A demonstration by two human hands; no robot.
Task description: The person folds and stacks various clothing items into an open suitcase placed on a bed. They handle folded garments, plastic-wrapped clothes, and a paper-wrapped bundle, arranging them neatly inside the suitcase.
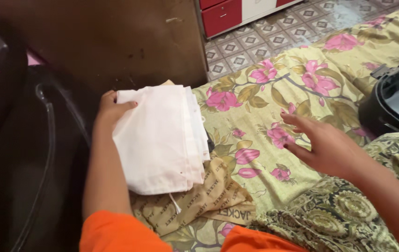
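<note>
While the left hand (111, 109) pinches the far left corner of the folded white cloth (160, 140) lying on brown paper (209, 200) on the bed (255, 116), the right hand (323, 144) hovers with fingers spread, holding nothing. Light, soft and limp, the cloth looks best gripped along its folded edges.

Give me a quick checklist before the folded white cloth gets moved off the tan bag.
1. Left hand grips the folded white cloth at its far corner: ok.
2. Right hand free, open above the floral bedsheet: ok.
3. Cloth layers stacked neatly: ok, edges slightly offset on the right.
4. Tan printed bag lies flat beneath: ok.
5. Loose white string clear of snags: cannot tell.
</note>
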